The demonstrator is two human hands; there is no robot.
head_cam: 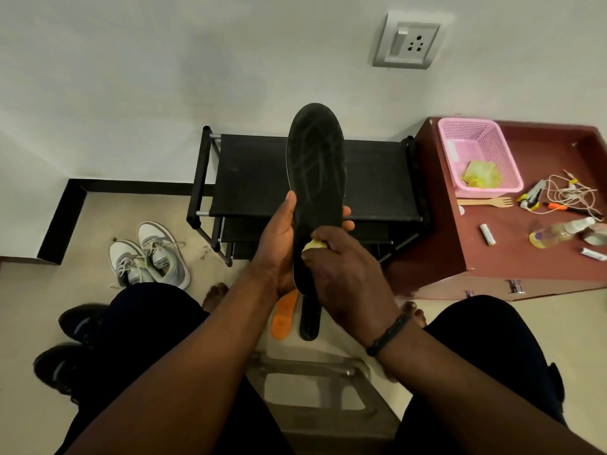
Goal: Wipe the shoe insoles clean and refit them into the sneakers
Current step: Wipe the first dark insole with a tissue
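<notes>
I saw my left hand (279, 239) gripping a black insole (317, 178) upright at centre frame, thumb along its edge, fingers wrapped behind. My right hand (345, 267) pinched a yellow cloth (314, 245) against the insole's lower face. No writing on it was readable — only faint pale lines. Grey sneakers (149, 256) sat at nine o'clock; an orange insole (285, 315) and another black insole (309, 320) lay on the floor at six.

This is looking like a home's entry corner. A black shoe rack (256, 178) is standing against the wall, grey sneakers (149, 254) lying beside it on the floor.
</notes>
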